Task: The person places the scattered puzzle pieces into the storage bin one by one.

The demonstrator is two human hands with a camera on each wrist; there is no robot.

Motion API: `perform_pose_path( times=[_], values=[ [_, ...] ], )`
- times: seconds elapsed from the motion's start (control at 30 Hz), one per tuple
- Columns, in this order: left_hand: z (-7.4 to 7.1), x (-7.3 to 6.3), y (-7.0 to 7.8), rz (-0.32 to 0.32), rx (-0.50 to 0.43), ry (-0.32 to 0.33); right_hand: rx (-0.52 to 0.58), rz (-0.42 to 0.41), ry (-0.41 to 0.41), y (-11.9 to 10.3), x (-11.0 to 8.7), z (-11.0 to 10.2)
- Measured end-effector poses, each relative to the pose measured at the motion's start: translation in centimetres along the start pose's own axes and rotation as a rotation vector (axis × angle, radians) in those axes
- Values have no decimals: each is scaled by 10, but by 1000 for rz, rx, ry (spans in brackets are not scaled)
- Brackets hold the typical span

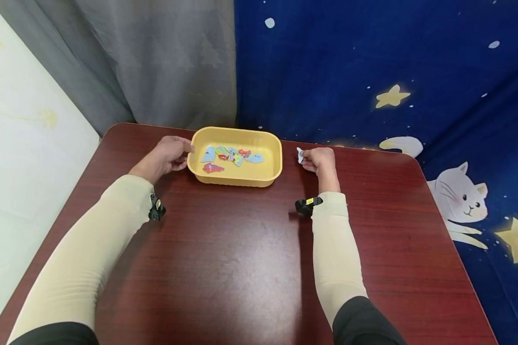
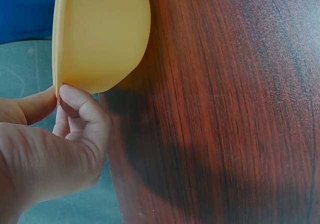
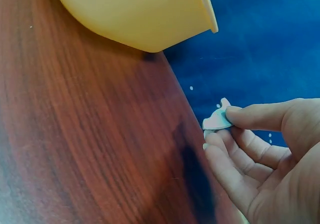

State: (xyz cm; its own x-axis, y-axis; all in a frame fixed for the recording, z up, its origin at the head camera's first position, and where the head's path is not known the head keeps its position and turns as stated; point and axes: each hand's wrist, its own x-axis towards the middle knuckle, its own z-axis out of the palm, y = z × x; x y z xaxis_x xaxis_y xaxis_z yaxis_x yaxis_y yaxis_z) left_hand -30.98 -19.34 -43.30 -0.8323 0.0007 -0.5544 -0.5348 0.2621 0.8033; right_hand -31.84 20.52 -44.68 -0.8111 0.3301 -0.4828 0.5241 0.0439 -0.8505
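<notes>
A yellow plastic basin [image 1: 241, 181] stands near the table's far edge. My left hand [image 1: 171, 152] pinches its left rim between thumb and fingers, which the left wrist view shows close up at the basin's wall [image 2: 107, 29]. Inside lie several flat, irregular puzzle pieces, among them a light blue piece [image 1: 208, 154], a red and purple piece [image 1: 213, 168] and another pale blue piece [image 1: 254, 158]. To the right of the basin, my right hand [image 1: 321, 160] pinches a small light blue puzzle piece [image 3: 218, 118] between thumb and fingertips, held apart from the basin.
The dark red wooden table [image 1: 224, 249] has rounded far corners. Directly behind it hang a grey curtain [image 1: 168, 62] and a blue cloth [image 1: 328, 62] printed with stars and a cat. A white cloth [image 1: 30, 120] hangs at the left side.
</notes>
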Motion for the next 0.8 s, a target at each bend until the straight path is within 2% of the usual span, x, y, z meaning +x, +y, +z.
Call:
perform_pose_path(
  times=[0.33,0.6,0.8],
  values=[
    [0,-1,1,0,-4,-5,156,-63,-12,-13,-4,1],
    [0,0,0,-1,-5,-2,151,-114,-16,-20,-9,8],
    [-1,-1,0,-4,-2,-2,105,-141,-11,-25,-16,18]
  ],
)
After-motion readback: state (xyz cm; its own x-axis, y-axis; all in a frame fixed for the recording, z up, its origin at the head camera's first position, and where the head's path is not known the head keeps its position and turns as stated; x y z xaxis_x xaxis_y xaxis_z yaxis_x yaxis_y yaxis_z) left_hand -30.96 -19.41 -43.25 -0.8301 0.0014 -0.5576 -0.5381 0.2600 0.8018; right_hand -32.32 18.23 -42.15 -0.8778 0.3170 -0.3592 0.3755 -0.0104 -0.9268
